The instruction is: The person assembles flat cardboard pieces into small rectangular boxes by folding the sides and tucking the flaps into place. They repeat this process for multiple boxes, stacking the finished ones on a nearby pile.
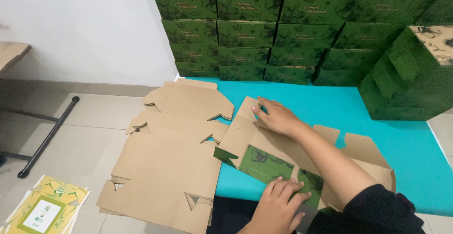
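Beyond my hands, a wall of stacked green boxes (283, 26) is filling the far side of the room, with a white wall off to the left. Under my hands a teal mat (368, 116) is covering the floor, and grey tile is showing to the left. Left of my left hand, a pile of flat brown blanks (165, 168) is lying fanned out. Between my hands I'm working one unfolded carton (269, 153), brown inside, green print showing on its near flap. My right hand (278, 117) is lying flat, fingers spread wide, pressing the far panel. My left hand (278, 205) is pressing the green flap, fingers together, gripping nothing. Risk, as I judge it: the card could be creasing off its score line if my right hand slips on the panel, or the flap springing back.
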